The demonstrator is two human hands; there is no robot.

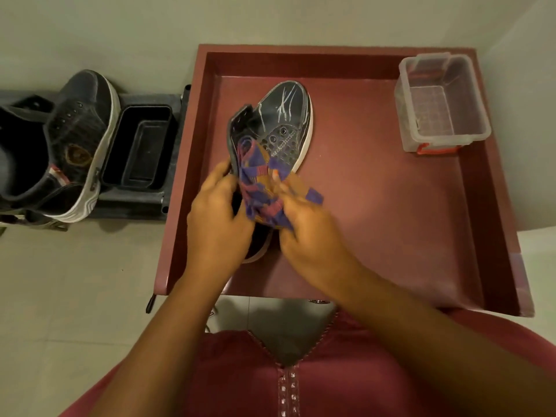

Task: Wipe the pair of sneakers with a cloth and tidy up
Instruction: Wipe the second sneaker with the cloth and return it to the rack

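A dark sneaker (282, 115) with a white sole lies on the maroon tray table (391, 206), toe pointing away from me. My left hand (216, 212) grips its heel end and hides most of the collar. My right hand (304, 227) holds a bunched purple and orange patterned cloth (261, 188) against the sneaker's opening and side. The second dark sneaker (81, 136) stands on a black rack (132, 203) to the left of the table, away from both hands.
A clear plastic bin (442, 103) with red latches sits at the table's far right corner. A black rectangular tub (138, 145) rests on the rack beside the second sneaker. Raised rims (186, 164) border the table. Pale tiled floor (75, 296) lies around it.
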